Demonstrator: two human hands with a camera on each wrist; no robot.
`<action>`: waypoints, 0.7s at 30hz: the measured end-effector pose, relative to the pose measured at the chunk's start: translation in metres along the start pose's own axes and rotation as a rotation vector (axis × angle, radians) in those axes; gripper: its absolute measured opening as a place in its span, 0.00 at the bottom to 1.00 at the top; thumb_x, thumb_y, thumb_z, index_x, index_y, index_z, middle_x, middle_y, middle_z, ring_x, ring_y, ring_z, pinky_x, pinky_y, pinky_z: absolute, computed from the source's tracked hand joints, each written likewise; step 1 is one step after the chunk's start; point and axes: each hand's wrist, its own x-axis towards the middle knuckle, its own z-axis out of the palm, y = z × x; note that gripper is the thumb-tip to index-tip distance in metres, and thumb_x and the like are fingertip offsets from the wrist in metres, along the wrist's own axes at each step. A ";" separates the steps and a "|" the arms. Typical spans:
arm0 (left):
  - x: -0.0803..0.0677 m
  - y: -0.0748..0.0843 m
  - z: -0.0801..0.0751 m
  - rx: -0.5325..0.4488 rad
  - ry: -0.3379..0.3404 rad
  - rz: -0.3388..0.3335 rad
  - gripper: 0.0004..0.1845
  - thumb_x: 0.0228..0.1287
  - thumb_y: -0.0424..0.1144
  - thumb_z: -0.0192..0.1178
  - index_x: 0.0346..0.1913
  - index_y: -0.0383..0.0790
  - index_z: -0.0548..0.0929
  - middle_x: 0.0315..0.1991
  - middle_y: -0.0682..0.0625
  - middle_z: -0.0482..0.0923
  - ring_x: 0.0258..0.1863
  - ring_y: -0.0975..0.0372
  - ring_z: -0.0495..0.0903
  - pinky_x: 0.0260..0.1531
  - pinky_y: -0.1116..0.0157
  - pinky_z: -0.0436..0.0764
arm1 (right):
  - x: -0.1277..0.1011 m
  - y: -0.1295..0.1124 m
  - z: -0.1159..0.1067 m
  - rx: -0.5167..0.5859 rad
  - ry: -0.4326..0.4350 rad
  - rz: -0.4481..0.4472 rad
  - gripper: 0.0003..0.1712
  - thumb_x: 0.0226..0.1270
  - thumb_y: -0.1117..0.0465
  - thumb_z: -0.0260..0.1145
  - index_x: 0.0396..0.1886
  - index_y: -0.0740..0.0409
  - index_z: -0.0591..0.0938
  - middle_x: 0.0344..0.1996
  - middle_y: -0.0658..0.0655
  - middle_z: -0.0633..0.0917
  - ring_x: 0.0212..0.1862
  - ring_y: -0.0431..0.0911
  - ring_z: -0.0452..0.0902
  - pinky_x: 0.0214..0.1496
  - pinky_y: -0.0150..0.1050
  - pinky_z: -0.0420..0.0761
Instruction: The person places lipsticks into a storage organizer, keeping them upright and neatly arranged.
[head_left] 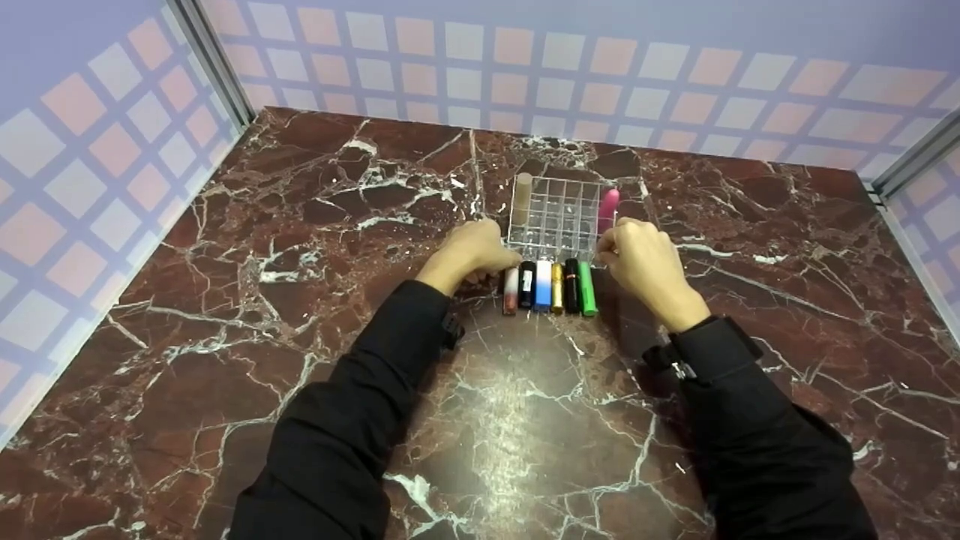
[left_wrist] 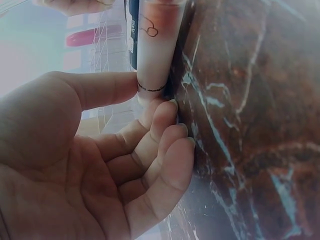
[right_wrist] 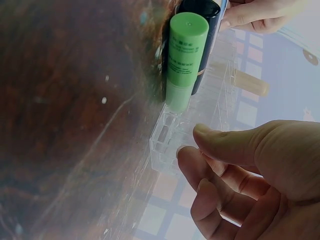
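Note:
My left hand pinches the near-box end of a white-and-reddish cosmetic tube between thumb and fingers, its fingertips down at the tabletop. That tube is leftmost in a row of several lying side by side: a black one, a white-and-blue one, a gold one, another black one and a green one. Past the green tube, at the right front corner of a clear compartment box, my right hand holds nothing, fingers loosely curled, thumb and index close together.
Inside the box, a tan tube stands at the back left and a pink tube along the right side. The box sits just behind the row on a dark red marbled table. Tile-patterned panels border the table's back and sides.

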 end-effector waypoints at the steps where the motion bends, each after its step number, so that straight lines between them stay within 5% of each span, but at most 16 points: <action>1: 0.000 0.000 0.000 0.001 -0.003 -0.002 0.13 0.65 0.48 0.62 0.34 0.40 0.79 0.28 0.48 0.81 0.23 0.59 0.80 0.22 0.66 0.81 | 0.000 0.000 0.000 0.002 -0.002 0.002 0.08 0.57 0.75 0.66 0.32 0.63 0.90 0.30 0.61 0.84 0.35 0.63 0.82 0.38 0.59 0.81; 21: -0.002 -0.001 -0.002 0.021 0.020 -0.005 0.11 0.62 0.46 0.62 0.32 0.41 0.80 0.28 0.48 0.81 0.21 0.59 0.78 0.21 0.66 0.79 | 0.000 -0.001 -0.001 0.003 -0.007 0.001 0.05 0.58 0.73 0.70 0.32 0.63 0.90 0.31 0.62 0.85 0.36 0.64 0.83 0.40 0.60 0.81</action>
